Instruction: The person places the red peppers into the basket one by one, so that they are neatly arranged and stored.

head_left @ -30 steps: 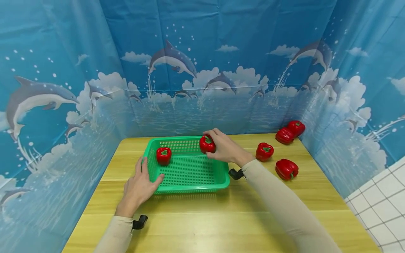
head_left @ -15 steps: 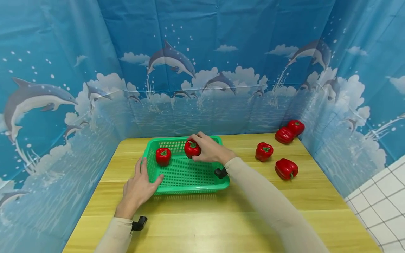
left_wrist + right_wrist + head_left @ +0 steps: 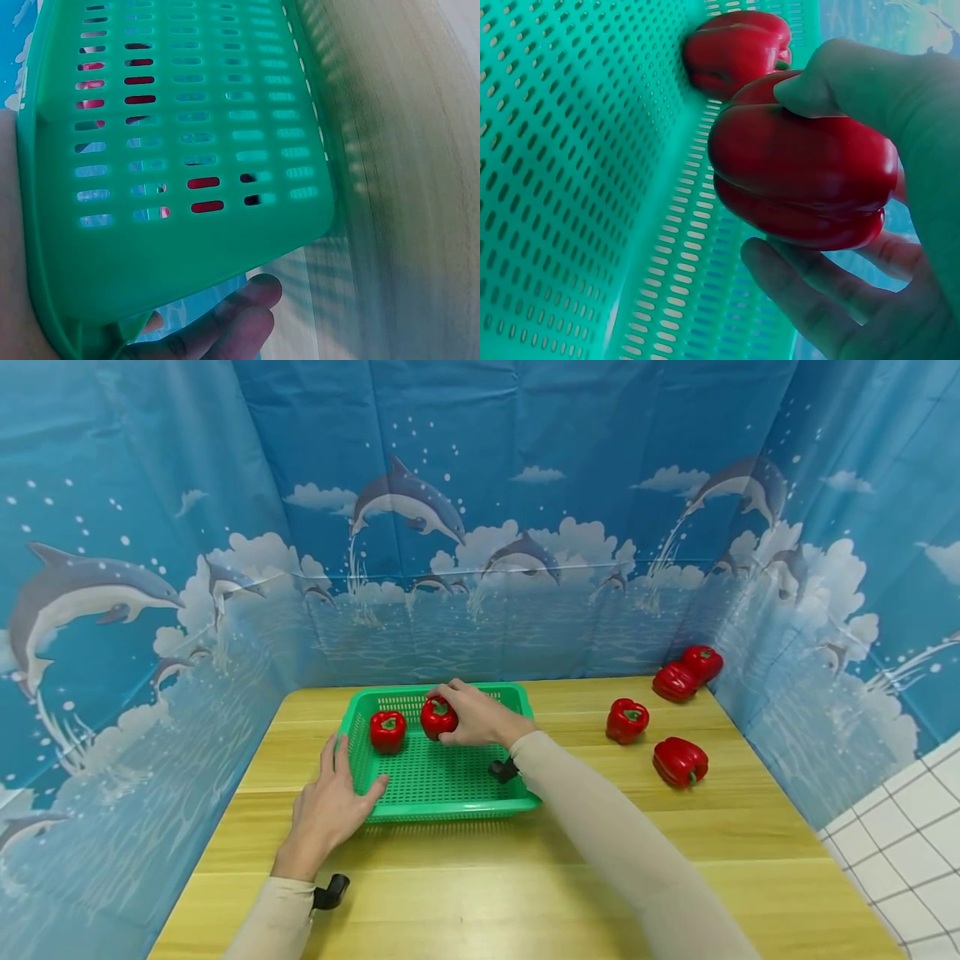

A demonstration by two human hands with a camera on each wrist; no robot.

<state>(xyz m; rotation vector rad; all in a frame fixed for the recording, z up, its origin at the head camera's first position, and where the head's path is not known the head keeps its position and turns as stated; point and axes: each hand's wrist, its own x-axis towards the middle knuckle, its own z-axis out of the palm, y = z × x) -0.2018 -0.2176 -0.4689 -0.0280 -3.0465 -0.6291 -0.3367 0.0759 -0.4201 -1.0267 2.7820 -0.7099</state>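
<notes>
My right hand (image 3: 480, 717) grips a red bell pepper (image 3: 438, 719) over the green basket (image 3: 450, 810). In the right wrist view the thumb lies on one side of this bell pepper (image 3: 802, 172) and the fingers curl along the other. Another red bell pepper (image 3: 387, 732) stands in the basket's left part, stem up, close beside the held one. My left hand (image 3: 330, 806) rests at the basket's front left corner, fingers straight along the outside and thumb reaching over the rim. The left wrist view shows fingertips (image 3: 259, 292) beyond the perforated wall.
To the right of the basket, two bell peppers lie apart on the wooden table (image 3: 465, 893): one upright pepper (image 3: 627, 721) and one pepper on its side (image 3: 680, 762). Two more peppers (image 3: 677, 681) sit together at the back right. A dolphin-print curtain (image 3: 480, 627) borders the table.
My right hand has carried the bell pepper leftward from the basket's right rim toward the pepper standing inside. The left hand has stayed at the corner.
</notes>
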